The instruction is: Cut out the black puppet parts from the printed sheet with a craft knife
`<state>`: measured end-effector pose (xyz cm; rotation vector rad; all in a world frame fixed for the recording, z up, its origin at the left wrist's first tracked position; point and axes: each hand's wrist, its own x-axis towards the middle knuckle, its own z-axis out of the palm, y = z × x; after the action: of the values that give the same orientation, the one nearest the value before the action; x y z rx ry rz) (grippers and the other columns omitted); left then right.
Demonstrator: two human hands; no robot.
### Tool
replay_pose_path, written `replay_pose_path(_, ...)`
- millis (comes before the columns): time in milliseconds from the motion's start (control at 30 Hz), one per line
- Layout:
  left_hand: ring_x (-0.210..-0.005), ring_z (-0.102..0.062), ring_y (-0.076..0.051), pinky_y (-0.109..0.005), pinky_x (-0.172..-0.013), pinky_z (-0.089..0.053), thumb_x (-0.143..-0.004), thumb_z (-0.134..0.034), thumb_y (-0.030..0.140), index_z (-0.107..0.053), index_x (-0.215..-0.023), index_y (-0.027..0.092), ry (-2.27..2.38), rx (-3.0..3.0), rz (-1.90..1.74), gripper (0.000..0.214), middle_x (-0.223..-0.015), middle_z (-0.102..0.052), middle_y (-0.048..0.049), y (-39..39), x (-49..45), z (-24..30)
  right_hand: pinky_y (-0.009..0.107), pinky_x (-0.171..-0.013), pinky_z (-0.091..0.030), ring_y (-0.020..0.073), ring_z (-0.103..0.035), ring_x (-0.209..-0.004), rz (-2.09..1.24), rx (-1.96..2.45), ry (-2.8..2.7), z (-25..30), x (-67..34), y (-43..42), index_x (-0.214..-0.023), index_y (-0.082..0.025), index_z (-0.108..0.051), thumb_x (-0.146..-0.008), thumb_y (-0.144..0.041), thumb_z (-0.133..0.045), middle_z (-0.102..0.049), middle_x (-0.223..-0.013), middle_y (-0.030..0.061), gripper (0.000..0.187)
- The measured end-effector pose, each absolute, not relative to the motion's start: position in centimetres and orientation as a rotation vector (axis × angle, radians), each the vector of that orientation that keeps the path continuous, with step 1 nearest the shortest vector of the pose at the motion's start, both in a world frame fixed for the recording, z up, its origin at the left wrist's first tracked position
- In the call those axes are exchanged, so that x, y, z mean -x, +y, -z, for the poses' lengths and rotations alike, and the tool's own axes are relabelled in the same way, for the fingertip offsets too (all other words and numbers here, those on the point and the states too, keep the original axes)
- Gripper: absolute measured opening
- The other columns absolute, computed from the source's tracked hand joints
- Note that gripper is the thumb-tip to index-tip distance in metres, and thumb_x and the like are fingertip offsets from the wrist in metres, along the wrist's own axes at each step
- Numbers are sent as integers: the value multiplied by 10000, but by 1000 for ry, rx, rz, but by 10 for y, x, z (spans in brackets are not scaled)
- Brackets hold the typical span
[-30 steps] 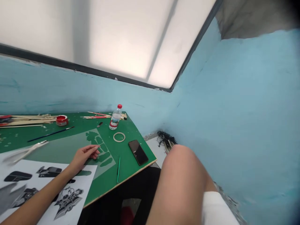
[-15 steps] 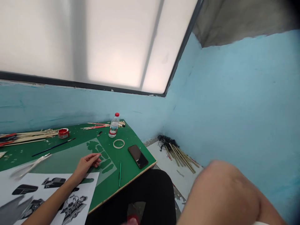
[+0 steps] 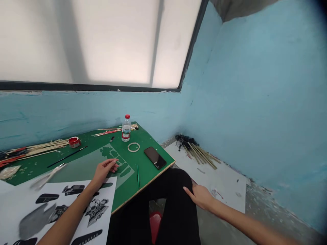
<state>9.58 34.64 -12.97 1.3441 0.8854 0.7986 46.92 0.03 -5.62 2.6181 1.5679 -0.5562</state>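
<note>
My left hand (image 3: 104, 169) rests on a translucent stencil sheet (image 3: 84, 166) lying on the green table (image 3: 150, 170), fingers loosely stretched toward its cut-out shapes, holding nothing. A white paper (image 3: 51, 207) printed with black designs lies under my left forearm. My right hand (image 3: 200, 196) rests flat against my black-trousered knee (image 3: 176, 190) off the table's right edge, fingers extended and empty. A green pencil (image 3: 138, 176) lies just right of the stencil sheet.
A black phone (image 3: 154, 157), a tape ring (image 3: 133, 147) and a water bottle (image 3: 126, 128) stand on the table's right part. A red paint pot (image 3: 74, 142), a brush (image 3: 67, 156) and bamboo sticks (image 3: 38, 147) lie at the back. More sticks (image 3: 200, 154) lie on the floor by the blue wall.
My right arm, earlier raised close in front of the camera, has dropped and my right hand now lies on my knee. The view shifted right. My left hand stayed on the stencil.
</note>
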Motion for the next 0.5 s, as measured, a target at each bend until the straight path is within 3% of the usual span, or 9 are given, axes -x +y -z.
replay_pose_path(133, -1040, -694, -222, -427, -890, -615, -1013, -670, 430, -642, -1277, 169, 889, -1385, -789, 373, -1241, -679, -90, 345, -94, 129, 385, -795, -608, 212, -720, -851, 576, -2355, 1811, 67, -434, -25, -1098, -117, -708, -1027, -396, -660, -730, -947, 86, 292)
replay_pose_path(200, -1041, -694, -222, -427, -890, -614, -1012, -671, 427, -642, -1276, 169, 886, -1392, -788, 371, -1241, -678, -90, 344, -94, 129, 376, -744, -590, 272, -738, -799, 634, -2144, 2040, 50, -403, -26, -1032, -147, -752, -917, -405, -771, -742, -808, 117, 283)
replay_pose_path(267, -1044, -693, -224, -429, -892, -614, -1012, -671, 429, -641, -1279, 169, 886, -1395, -792, 374, -1244, -677, -90, 344, -94, 129, 359, -813, -595, 278, -758, -969, 669, -1904, 2359, 19, -367, -10, -1268, -206, -697, -934, -473, -721, -783, -1036, 105, 428)
replay_pose_path(367, -1051, -692, -226, -433, -897, -613, -1013, -669, 431, -638, -1285, 171, 902, -1408, -798, 378, -1253, -674, -92, 345, -95, 129, 425, -986, -579, 309, -621, -1341, 230, -1523, 3047, -36, -323, 36, -1567, -85, -404, -1080, -315, -423, -690, -1332, 227, 540)
replay_pose_path(433, -1057, -691, -226, -435, -901, -613, -1013, -669, 425, -635, -1292, 172, 924, -1424, -804, 378, -1262, -672, -94, 345, -96, 129, 403, -962, -596, 287, -656, -1291, 193, -1410, 3282, -66, -306, 65, -1655, -76, -191, -1097, -342, -408, -648, -1412, 239, 655)
replay_pose_path(500, -1064, -691, -229, -438, -905, -613, -1012, -671, 420, -635, -1296, 173, 941, -1441, -809, 378, -1269, -670, -95, 346, -98, 132, 356, -965, -600, 247, -690, -1246, 474, -1317, 3375, -82, -298, 84, -1691, -138, 0, -1078, -341, -469, -626, -1478, 193, 798)
